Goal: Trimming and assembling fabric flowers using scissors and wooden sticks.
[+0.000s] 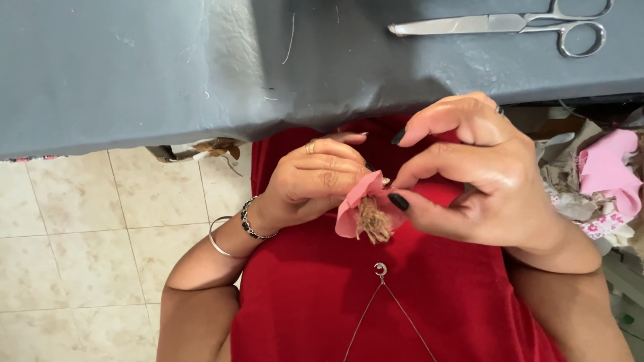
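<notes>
My left hand (pixel 315 177) is closed around a small pink fabric piece (pixel 353 201) folded like a petal, with a frayed tuft of brown jute twine (pixel 373 224) hanging from it. My right hand (pixel 479 177), with dark painted nails, pinches the same pink piece from the right between thumb and forefinger. Both hands are held close to my chest, over a red garment (pixel 322 295), just below the edge of a grey table (pixel 134 74). A ring and bracelets are on my left hand and wrist.
Steel scissors (pixel 510 25) lie shut on the grey table at the upper right. A heap of fabric scraps, pink ones (pixel 607 171) among them, sits at the right edge. Beige floor tiles (pixel 87 255) show at the left. A thin necklace with a crescent pendant (pixel 380 269) hangs below.
</notes>
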